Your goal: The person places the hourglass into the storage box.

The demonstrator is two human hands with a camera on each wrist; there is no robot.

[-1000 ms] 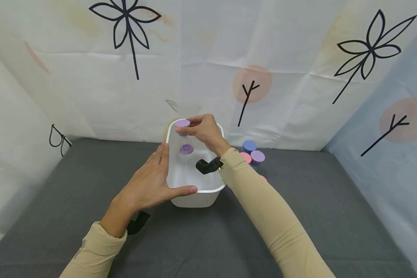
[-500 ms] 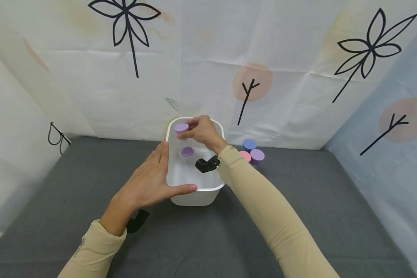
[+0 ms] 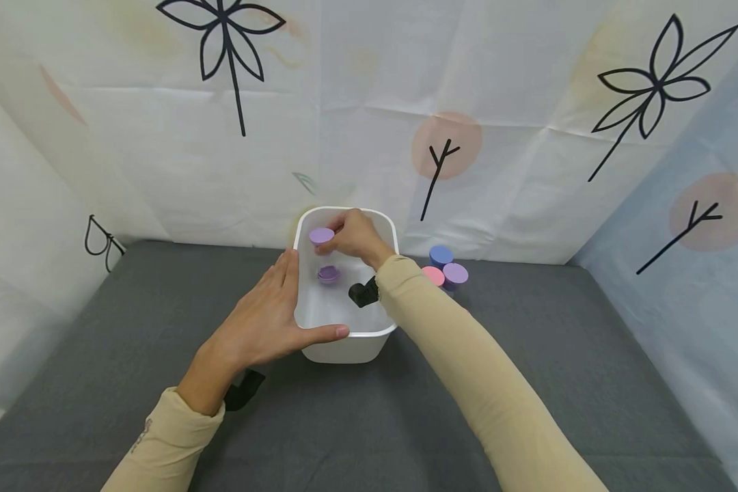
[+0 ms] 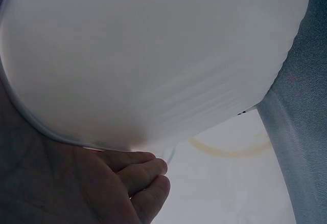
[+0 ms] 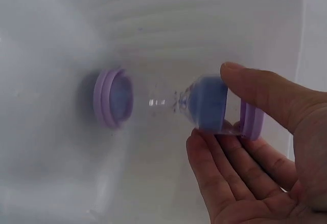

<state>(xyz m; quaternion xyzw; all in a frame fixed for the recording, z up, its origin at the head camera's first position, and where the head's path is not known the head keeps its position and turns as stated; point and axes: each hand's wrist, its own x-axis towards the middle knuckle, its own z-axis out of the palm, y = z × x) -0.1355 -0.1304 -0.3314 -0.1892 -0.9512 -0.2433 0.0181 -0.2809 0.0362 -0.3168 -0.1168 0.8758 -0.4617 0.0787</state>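
Inside the white plastic tub [image 3: 344, 350], my right hand [image 3: 359, 236] holds a sand timer [image 3: 322, 236] upright by its upper end, thumb on one side and fingers on the other. The timer has purple end caps, clear glass and bluish sand, seen close up in the right wrist view. Its lower cap is at or just above the tub's floor; I cannot tell whether it touches. My left hand [image 3: 261, 318] rests against the tub's left side with straight fingers, the thumb lying along the front rim. In the left wrist view those fingers [image 4: 143, 175] lie beside the tub's wall.
Right of the tub, several more round-capped pieces stand close together: a blue one [image 3: 441, 256], a pink one [image 3: 433, 276] and a purple one [image 3: 455, 275] show, partly behind my right sleeve. A grey cloth [image 3: 559, 355] covers the table. Patterned white fabric [image 3: 369, 102] hangs behind.
My right hand has lowered the sand timer deeper into the tub, coming slightly towards me. The left hand stays at the tub's side.
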